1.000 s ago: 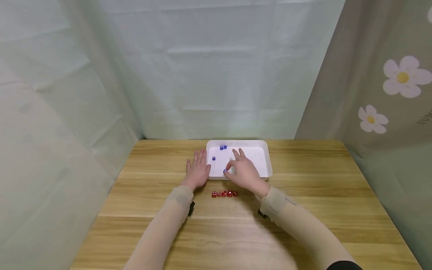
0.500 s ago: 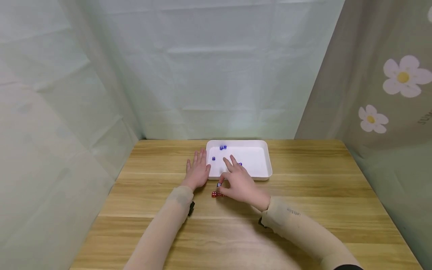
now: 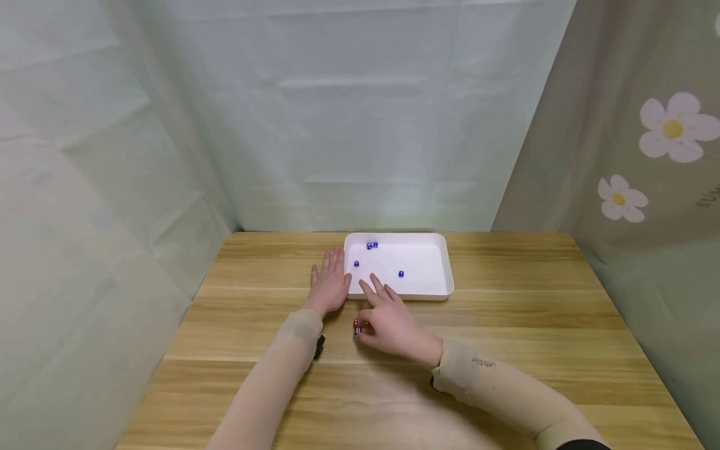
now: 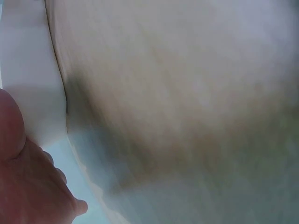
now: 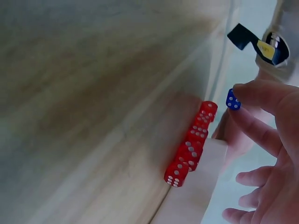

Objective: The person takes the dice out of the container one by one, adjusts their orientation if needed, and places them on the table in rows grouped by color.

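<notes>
My right hand (image 3: 367, 327) pinches a small blue die (image 5: 232, 99) between thumb and a fingertip, just above the table at the left end of a row of red dice (image 5: 192, 142). In the head view that hand covers most of the red row (image 3: 357, 324). My left hand (image 3: 329, 284) lies flat on the wooden table, fingers straight, against the left side of a white tray (image 3: 427, 259). Three spots of blue dice remain in the tray: at the back (image 3: 371, 245), at the left (image 3: 356, 264) and in the middle (image 3: 401, 274).
The wooden table (image 3: 534, 325) is closed in by pale cloth walls at the back and left and a flowered curtain (image 3: 647, 156) on the right. The left wrist view is blurred, showing only wood, the tray's wall (image 4: 28, 93) and part of my palm (image 4: 28, 186).
My right hand lifted a blue die out of the tray and drew it toward me, down to the left end of the red row. The left hand has not moved.
</notes>
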The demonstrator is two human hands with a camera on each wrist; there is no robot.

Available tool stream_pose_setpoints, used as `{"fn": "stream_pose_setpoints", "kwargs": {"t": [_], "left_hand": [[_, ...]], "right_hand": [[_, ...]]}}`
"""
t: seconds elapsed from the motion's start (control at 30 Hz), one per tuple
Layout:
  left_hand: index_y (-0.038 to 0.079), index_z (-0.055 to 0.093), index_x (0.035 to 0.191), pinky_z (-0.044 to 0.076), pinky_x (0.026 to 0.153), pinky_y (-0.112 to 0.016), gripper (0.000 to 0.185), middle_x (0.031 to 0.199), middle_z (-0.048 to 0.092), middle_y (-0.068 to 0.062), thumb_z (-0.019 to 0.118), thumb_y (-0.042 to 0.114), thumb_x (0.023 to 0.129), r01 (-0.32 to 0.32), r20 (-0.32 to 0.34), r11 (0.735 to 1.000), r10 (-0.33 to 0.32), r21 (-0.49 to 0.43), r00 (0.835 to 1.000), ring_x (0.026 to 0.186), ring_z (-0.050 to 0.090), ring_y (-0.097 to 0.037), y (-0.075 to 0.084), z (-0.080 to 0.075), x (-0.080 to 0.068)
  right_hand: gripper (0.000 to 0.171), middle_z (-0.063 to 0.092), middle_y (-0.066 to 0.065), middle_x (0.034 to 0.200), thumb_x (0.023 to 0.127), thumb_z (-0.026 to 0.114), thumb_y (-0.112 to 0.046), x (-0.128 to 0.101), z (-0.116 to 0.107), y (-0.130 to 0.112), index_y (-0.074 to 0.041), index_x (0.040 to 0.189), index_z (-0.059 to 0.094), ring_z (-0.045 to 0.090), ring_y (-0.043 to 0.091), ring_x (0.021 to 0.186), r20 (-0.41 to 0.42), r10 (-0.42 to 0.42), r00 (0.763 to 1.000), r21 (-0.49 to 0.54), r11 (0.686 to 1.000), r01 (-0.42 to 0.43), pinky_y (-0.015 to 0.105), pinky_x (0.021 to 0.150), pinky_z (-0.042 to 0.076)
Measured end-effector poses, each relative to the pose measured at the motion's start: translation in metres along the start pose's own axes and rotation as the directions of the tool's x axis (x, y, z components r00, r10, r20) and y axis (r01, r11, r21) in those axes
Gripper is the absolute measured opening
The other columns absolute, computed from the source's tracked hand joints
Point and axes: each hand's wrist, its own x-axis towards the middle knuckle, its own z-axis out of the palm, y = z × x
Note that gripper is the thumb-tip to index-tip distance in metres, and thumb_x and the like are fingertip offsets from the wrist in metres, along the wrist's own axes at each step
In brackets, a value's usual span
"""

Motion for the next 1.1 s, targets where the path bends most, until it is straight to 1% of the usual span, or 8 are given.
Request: {"fn": "stream_pose_setpoints", "kwargs": {"t": [0.13,0.47,0.67,0.9,1.1], "left_hand": [[0.003,0.005,0.171,0.0,0.128,-0.067,0.071,0.18,0.003,-0.014,0.037,0.033,0.116,-0.004,-0.001,1.0,0.004,-0.004,1.0,0.164,-0.006,-0.034,-0.001,0.001,0.0],[0.003,0.005,0.172,0.001,0.128,-0.067,0.069,0.18,0.004,-0.013,0.035,0.032,0.116,-0.003,0.0,1.0,0.003,0.003,1.0,0.165,-0.005,-0.033,0.0,0.001,-0.002],[0.004,0.005,0.172,0.0,0.128,-0.067,0.069,0.18,0.003,-0.013,0.035,0.032,0.116,0.0,-0.001,1.0,0.0,0.003,1.0,0.165,-0.005,-0.033,-0.001,0.001,-0.002],[0.003,0.005,0.172,0.0,0.128,-0.067,0.069,0.18,0.003,-0.012,0.035,0.033,0.116,0.001,0.0,1.0,-0.001,0.006,1.0,0.165,-0.003,-0.034,0.0,0.001,-0.002],[0.004,0.006,0.172,0.001,0.128,-0.067,0.069,0.18,0.004,-0.012,0.036,0.032,0.116,0.005,-0.005,1.0,-0.005,0.012,1.0,0.165,-0.002,-0.035,0.0,0.002,-0.002]], "right_hand": [[0.014,0.037,0.021,0.169,0.09,0.083,-0.044,-0.001,0.004,-0.002,-0.032,0.096,0.083,0.018,0.046,0.161,0.013,-0.013,1.0,-0.027,1.0,0.013,0.064,0.123,0.031],[0.017,0.036,0.022,0.169,0.09,0.084,-0.043,-0.003,0.007,-0.008,-0.028,0.099,0.084,0.019,0.046,0.161,0.018,-0.014,1.0,-0.032,0.999,0.015,0.064,0.123,0.031],[0.016,0.034,0.021,0.171,0.091,0.083,-0.043,-0.001,0.011,-0.008,-0.029,0.099,0.084,0.017,0.044,0.162,0.037,-0.002,0.999,-0.053,0.999,0.004,0.064,0.124,0.03],[0.016,0.034,0.02,0.171,0.091,0.083,-0.044,0.0,0.014,-0.008,-0.03,0.099,0.085,0.017,0.043,0.162,0.036,0.001,0.999,-0.074,0.997,0.002,0.062,0.124,0.03],[0.016,0.034,0.02,0.171,0.091,0.084,-0.043,0.0,0.012,-0.009,-0.03,0.1,0.085,0.016,0.043,0.162,0.042,0.004,0.999,-0.074,0.997,-0.001,0.063,0.125,0.029]]}}
